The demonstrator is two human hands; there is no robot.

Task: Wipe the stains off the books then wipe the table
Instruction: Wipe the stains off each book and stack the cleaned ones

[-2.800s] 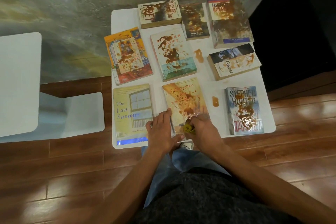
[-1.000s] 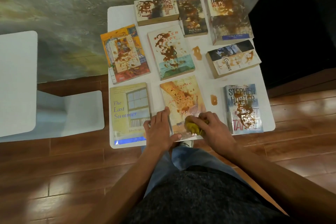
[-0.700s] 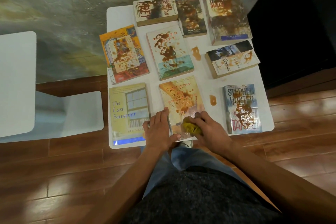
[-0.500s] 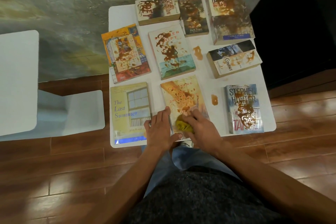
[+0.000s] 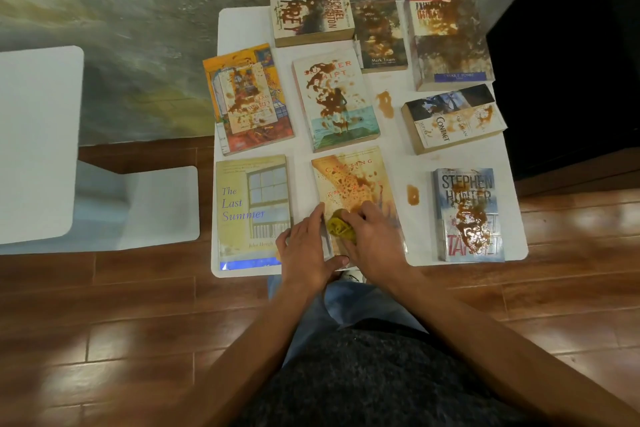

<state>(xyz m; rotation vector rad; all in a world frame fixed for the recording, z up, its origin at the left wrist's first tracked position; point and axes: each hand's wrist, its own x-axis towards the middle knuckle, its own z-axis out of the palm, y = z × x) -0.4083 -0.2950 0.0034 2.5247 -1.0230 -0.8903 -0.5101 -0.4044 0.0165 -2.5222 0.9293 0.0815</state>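
Yellow cloth (image 5: 341, 226), bunched in right hand (image 5: 375, 243) fingers, rubs the "Crossing" book (image 5: 353, 184) at bench (image 5: 242, 24) front; flat-fingered left hand (image 5: 304, 250) steadies it. Work upward toward remaining stains.

Mottled grey wall (image 5: 138, 10), glossy wooden floor (image 5: 104, 340), white chair (image 5: 38, 142) at left

I am seeing brown blotches spreading over my peach-orange book (image 5: 349, 180), a mustard-yellow cloth (image 5: 341, 229), a pale yellow book with a window picture (image 5: 252, 208), a white table (image 5: 239, 24) and reddish-brown floorboards (image 5: 104, 322).
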